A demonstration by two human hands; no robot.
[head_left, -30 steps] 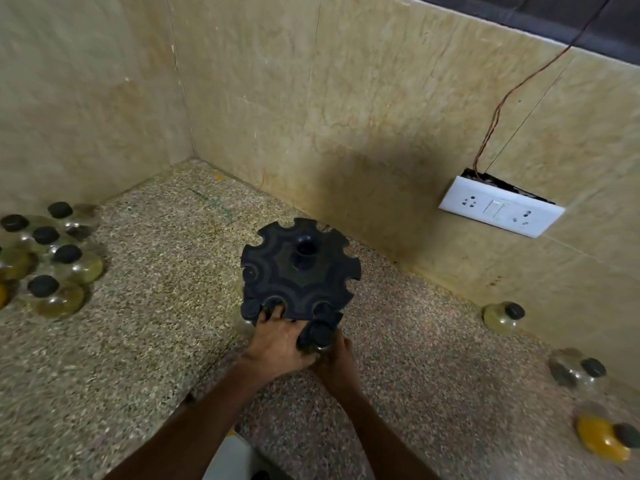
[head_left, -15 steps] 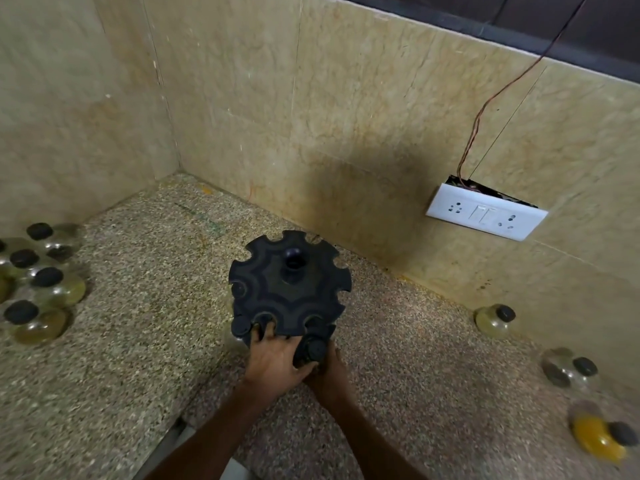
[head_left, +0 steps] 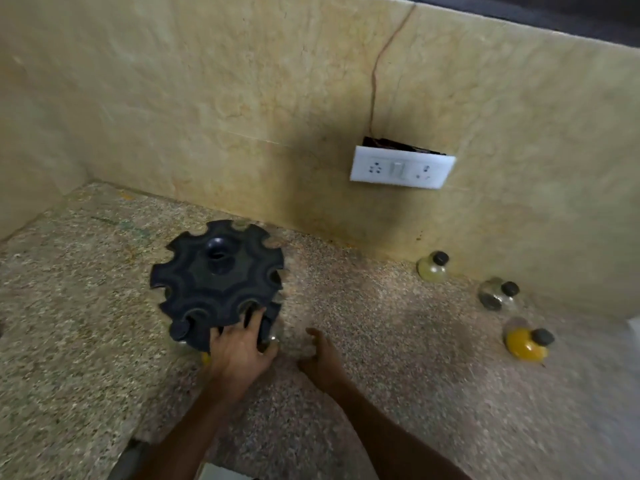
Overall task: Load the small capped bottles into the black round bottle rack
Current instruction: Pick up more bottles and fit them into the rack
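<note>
- Left hand (head_left: 239,348): grip laid on the near rim of the black round bottle rack (head_left: 218,282), fingers spread over a slot; whether they curl round a bottle there cannot be told through the blur
- Right hand (head_left: 323,355): just right of the rack, apart from it, fingers loosely curled, holding nothing
- Rack: stands on the speckled tabletop (head_left: 381,358); one black cap (head_left: 179,330) shows in a near-left slot, more dark shapes lie under the left hand, and the far slots look empty
- Step in hand, as judged: steadying the rack between loadings; the next move calls for the free right hand to reach rightward for a loose bottle
- Count right of the rack: three small capped bottles, one pale yellow (head_left: 433,268), one clear (head_left: 498,294), one orange (head_left: 528,342)
- Above and right of the rack: one white switch plate (head_left: 401,167) on the wall
</note>
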